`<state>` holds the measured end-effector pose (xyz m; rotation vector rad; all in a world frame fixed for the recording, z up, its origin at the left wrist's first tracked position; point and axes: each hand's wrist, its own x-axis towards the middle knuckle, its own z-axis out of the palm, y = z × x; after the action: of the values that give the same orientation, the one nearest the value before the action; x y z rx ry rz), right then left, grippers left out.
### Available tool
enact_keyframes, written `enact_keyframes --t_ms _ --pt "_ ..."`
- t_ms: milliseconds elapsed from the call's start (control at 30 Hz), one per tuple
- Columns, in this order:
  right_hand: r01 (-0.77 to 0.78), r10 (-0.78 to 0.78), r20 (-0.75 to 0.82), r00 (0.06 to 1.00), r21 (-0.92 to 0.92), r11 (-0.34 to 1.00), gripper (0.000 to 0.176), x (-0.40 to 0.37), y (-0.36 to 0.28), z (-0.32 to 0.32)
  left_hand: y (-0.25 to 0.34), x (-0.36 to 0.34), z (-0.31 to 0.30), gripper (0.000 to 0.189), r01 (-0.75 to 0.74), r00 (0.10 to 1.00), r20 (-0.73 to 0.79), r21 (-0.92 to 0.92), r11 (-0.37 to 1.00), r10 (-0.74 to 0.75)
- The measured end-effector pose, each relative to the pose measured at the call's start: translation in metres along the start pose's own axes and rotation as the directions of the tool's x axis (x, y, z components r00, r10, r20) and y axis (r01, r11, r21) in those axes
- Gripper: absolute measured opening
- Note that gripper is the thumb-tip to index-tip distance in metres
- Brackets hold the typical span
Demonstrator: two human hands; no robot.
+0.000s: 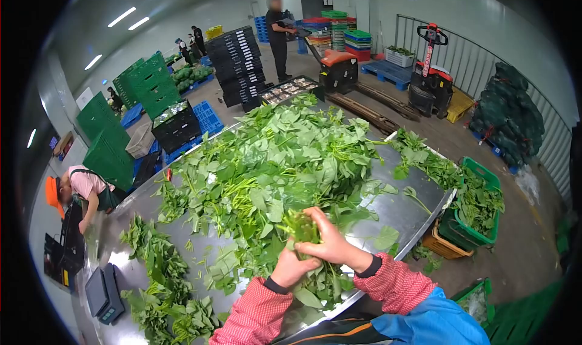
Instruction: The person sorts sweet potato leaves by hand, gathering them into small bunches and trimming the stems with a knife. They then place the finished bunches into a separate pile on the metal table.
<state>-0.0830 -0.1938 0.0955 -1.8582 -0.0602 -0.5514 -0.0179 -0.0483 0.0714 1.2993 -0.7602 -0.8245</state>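
Observation:
Both my hands are closed around one bunch of leafy greens point(301, 226) near the front edge of the metal table. My left hand point(292, 266) wraps its lower side, and my right hand point(333, 243) grips it from the right with the thumb across the stems. Cut stem ends point up and away from me, while leaves hang down below my wrists. Just beyond my hands lies a large heap of loose greens point(273, 157). Sorted bunches point(154, 260) lie in a row along the left side of the table.
A digital scale point(104, 293) stands on the table at left. Off the right edge, a green crate point(451, 227) of greens sits on an orange crate point(445, 245). A person in an orange cap point(53, 196) bends at the far left. Pallet trucks point(339, 72) stand behind.

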Motion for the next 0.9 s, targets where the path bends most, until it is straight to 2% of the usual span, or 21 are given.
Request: enact_keyframes --t_ms 33,100,167,200,233,300,367,400,500,533,567,600,633,667,700,733,800,833,900 --pt "-0.007 0.007 0.033 0.999 -0.001 1.0 0.066 0.0 -0.005 0.01 -0.001 -0.011 -0.001 0.073 -0.058 0.998 -0.016 -0.059 0.997 0.057" --pt "-0.038 0.029 0.088 0.996 0.098 0.994 0.07 -0.004 -0.007 0.034 -0.013 -0.032 -0.011 0.064 -0.016 0.999 -0.039 -0.046 0.999 0.014" --pt "-0.023 0.004 0.096 0.995 0.19 0.982 0.073 -0.005 -0.012 0.055 -0.014 -0.05 -0.015 0.056 -0.01 0.987 -0.157 0.028 1.0 0.014" --pt "-0.039 0.009 0.152 0.988 0.198 0.979 0.078 -0.006 -0.011 0.064 -0.012 -0.055 -0.01 0.058 -0.191 0.953 -0.249 -0.051 0.98 0.173" --pt "-0.043 0.01 0.246 0.969 0.13 0.991 0.079 -0.005 -0.009 0.071 -0.019 -0.062 -0.013 0.06 -0.198 0.935 -0.309 -0.053 0.979 0.172" --pt "-0.068 0.042 0.303 0.952 0.075 0.995 0.084 -0.009 -0.017 0.085 -0.032 -0.071 -0.031 0.055 -0.201 0.933 -0.301 0.012 0.98 0.195" --pt "-0.009 0.132 0.374 0.918 -0.312 0.95 0.092 -0.009 -0.047 0.091 -0.016 -0.076 -0.026 0.045 -0.225 0.912 -0.389 -0.204 0.953 0.133" --pt "0.148 -0.01 0.32 0.947 -0.411 0.9 0.095 -0.009 -0.046 0.098 -0.021 -0.082 -0.031 0.045 -0.192 0.907 -0.407 -0.17 0.967 0.108" --pt "0.294 -0.118 0.315 0.942 -0.6 0.744 0.091 -0.004 -0.066 0.09 -0.041 -0.107 -0.059 0.046 -0.069 0.884 -0.467 -0.075 0.995 0.026" --pt "0.277 -0.121 0.299 0.946 -0.559 0.782 0.088 -0.005 -0.066 0.085 -0.011 -0.112 -0.058 0.049 0.022 0.912 -0.411 0.022 1.0 -0.011" --pt "0.263 -0.111 0.303 0.947 -0.529 0.807 0.085 -0.005 -0.061 0.078 0.002 -0.119 -0.069 0.047 0.099 0.933 -0.343 -0.035 0.994 -0.105" --pt "0.262 -0.132 0.27 0.954 -0.53 0.807 0.08 -0.004 -0.056 0.064 0.002 -0.129 -0.081 0.038 0.126 0.895 -0.441 0.111 0.986 -0.065" --pt "0.162 -0.051 0.203 0.978 -0.578 0.8 0.071 -0.007 -0.047 0.051 0.011 -0.137 -0.095 0.034 0.155 0.895 -0.443 0.198 0.968 -0.053" --pt "0.014 0.049 0.114 0.992 -0.493 0.87 0.063 -0.008 -0.03 0.035 0.019 -0.145 -0.11 0.031 0.184 0.894 -0.445 0.283 0.941 -0.041" --pt "-0.024 0.029 0.005 1.0 -0.452 0.892 0.055 -0.012 0.0 0.019 0.036 -0.15 -0.115 0.027 0.243 0.845 -0.526 0.216 0.946 -0.097" --pt "-0.22 0.206 -0.075 0.976 -0.346 0.912 0.046 -0.016 0.005 0.0 0.045 -0.156 -0.12 0.024 0.266 0.804 -0.583 0.18 0.947 -0.116" --pt "-0.267 0.224 -0.147 0.963 -0.595 0.758 0.033 -0.036 0.025 -0.028 0.044 -0.167 -0.137 0.023 0.283 0.818 -0.549 0.126 0.951 -0.171" --pt "-0.208 0.2 -0.101 0.975 -0.736 0.644 0.03 -0.051 0.045 -0.035 0.04 -0.171 -0.14 0.021 0.288 0.826 -0.529 0.098 0.952 -0.195" --pt "-0.189 0.378 0.045 0.925 -0.808 0.558 0.028 -0.08 0.072 -0.037 0.03 -0.171 -0.132 0.025 0.375 0.837 -0.476 0.139 0.917 -0.27"
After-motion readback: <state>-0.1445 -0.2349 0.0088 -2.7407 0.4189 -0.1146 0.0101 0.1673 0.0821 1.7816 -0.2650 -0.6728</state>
